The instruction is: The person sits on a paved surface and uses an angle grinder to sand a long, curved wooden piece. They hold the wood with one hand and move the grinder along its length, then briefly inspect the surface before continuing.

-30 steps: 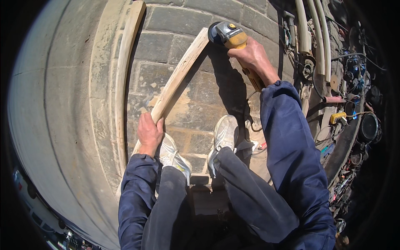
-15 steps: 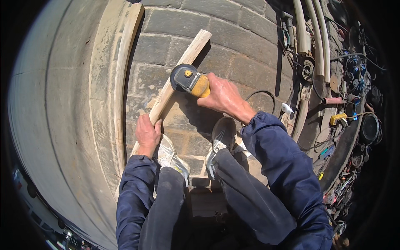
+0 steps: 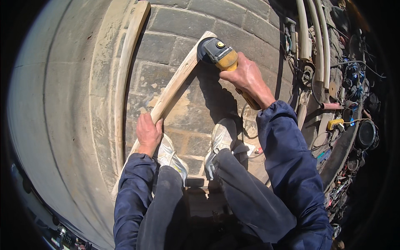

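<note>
A pale wooden pole (image 3: 176,81) slants from beside my left shoe up to the far right over the stone paving. My left hand (image 3: 148,132) is wrapped round its near part, close to the shoe. In my right hand (image 3: 248,79) is a yellow and grey angle grinder (image 3: 221,53), gripped by its body. The grinder's dark round disc (image 3: 204,49) lies over the pole near its far end; whether it touches the wood I cannot tell. A dark shadow of the tool and arm falls on the paving beneath.
Another long pole (image 3: 125,71) lies along the stone ledge on the left. Several pale poles (image 3: 316,41), a hammer (image 3: 291,31), a yellow power socket (image 3: 335,124), a round black pan (image 3: 367,134) and cluttered tools line the right side. A dark cable (image 3: 246,131) loops near my right shoe.
My right hand has moved the angle grinder up and to the right along the pole, from its middle toward its far end. My left hand has kept its grip with hardly any movement.
</note>
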Available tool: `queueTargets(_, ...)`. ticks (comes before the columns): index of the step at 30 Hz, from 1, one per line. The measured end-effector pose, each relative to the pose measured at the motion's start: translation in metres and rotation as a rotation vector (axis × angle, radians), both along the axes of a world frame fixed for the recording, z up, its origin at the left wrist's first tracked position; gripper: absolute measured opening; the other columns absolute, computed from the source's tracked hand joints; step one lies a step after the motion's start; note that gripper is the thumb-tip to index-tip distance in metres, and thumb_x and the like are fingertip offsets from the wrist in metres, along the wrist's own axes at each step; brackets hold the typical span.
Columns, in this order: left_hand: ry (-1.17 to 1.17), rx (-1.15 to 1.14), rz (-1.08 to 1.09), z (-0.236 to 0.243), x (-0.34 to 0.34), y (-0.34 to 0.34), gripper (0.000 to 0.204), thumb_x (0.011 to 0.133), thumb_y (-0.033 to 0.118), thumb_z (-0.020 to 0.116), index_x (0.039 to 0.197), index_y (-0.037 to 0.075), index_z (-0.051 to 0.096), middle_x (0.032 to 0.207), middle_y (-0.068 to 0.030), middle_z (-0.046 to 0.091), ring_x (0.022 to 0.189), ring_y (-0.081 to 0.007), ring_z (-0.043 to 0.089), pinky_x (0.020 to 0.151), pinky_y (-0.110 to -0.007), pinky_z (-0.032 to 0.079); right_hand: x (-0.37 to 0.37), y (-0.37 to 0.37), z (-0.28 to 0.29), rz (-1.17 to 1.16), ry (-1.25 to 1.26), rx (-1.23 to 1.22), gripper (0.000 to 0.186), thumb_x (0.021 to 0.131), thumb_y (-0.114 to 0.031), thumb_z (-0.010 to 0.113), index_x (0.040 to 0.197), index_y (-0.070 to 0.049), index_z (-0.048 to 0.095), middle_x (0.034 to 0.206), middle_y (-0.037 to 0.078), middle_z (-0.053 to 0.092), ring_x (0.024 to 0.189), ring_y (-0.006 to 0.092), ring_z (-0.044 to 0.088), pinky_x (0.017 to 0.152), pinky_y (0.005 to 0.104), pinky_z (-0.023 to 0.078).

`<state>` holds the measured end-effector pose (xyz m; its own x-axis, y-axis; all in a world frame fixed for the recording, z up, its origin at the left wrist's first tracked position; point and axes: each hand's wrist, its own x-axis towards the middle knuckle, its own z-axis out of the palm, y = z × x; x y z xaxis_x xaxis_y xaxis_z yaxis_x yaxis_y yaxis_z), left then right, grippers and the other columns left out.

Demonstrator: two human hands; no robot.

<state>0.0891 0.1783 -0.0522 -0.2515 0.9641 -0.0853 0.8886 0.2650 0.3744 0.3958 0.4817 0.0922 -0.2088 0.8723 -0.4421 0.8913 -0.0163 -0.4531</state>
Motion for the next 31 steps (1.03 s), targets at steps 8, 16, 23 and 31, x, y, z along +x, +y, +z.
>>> queueTargets(8, 0.001, -0.020, 0.024, 0.000, 0.004, 0.002, 0.053, 0.093, 0.026, 0.090, 0.131, 0.003, 0.061, 0.114, -0.0209, 0.063, 0.106, -0.0461, 0.066, 0.091, -0.056, 0.055, -0.007, 0.009, -0.007, 0.051, -0.042, 0.000, 0.067, 0.079, -0.039, 0.088, 0.121, 0.009, 0.068, 0.105, 0.034, 0.082, 0.098, 0.0502, 0.082, 0.091, 0.0557, 0.064)
queueTargets(16, -0.010, 0.007, 0.017, -0.002, 0.002, -0.002, 0.054, 0.091, 0.023, 0.089, 0.131, 0.003, 0.060, 0.113, -0.0200, 0.064, 0.104, -0.0457, 0.067, 0.091, -0.056, 0.055, -0.002, -0.017, 0.003, 0.020, 0.045, 0.027, 0.066, 0.081, -0.038, 0.088, 0.122, 0.008, 0.066, 0.108, 0.035, 0.081, 0.104, 0.0518, 0.081, 0.095, 0.0562, 0.063)
queueTargets(23, -0.017, -0.002, 0.024, 0.000, 0.005, 0.003, 0.053, 0.092, 0.024, 0.089, 0.131, 0.004, 0.060, 0.113, -0.0197, 0.064, 0.105, -0.0446, 0.067, 0.091, -0.055, 0.055, -0.018, -0.059, 0.003, 0.117, -0.001, -0.066, 0.059, 0.081, -0.034, 0.087, 0.118, 0.006, 0.065, 0.109, 0.035, 0.080, 0.105, 0.0540, 0.079, 0.093, 0.0580, 0.062)
queueTargets(31, -0.069, -0.030, 0.054, -0.002, 0.001, 0.000, 0.057, 0.093, 0.031, 0.090, 0.134, 0.005, 0.061, 0.119, -0.0201, 0.066, 0.108, -0.0444, 0.068, 0.094, -0.055, 0.055, 0.089, -0.038, -0.031, -0.398, 0.346, -0.194, 0.060, 0.092, -0.032, 0.086, 0.143, -0.004, 0.073, 0.121, 0.012, 0.083, 0.106, 0.0227, 0.079, 0.097, 0.0393, 0.063)
